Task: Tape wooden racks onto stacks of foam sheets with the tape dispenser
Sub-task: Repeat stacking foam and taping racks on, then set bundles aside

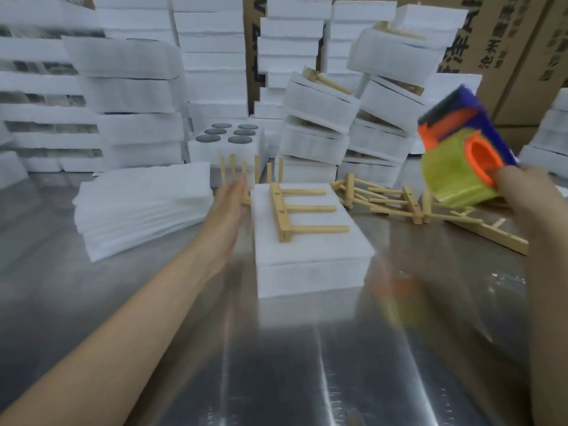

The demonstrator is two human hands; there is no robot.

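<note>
Wooden rack (301, 208) lies on foam stack (309, 272) mid counter (276, 364); left grip (232, 198) released, fingers straight, at stack's 10 o'clock; right grip (521, 190) clasps blurred tape dispenser (461, 155) at 2 o'clock

Wood rack (302, 207) lies on foam stack (310, 272) on desk (276, 364). R grip (521, 192) holds tape dispenser (458, 149) up high, blurry. L grip (233, 198), fingers straight, just left of stack.

Pale wooden rack (295, 210) with three pegs, lying flat on a white stack of foam sheets (310, 272) in the middle, blue and orange tape dispenser (461, 142) with yellowish roll, blurred, tilted, raised at right, held by right hand (522, 192)
</note>
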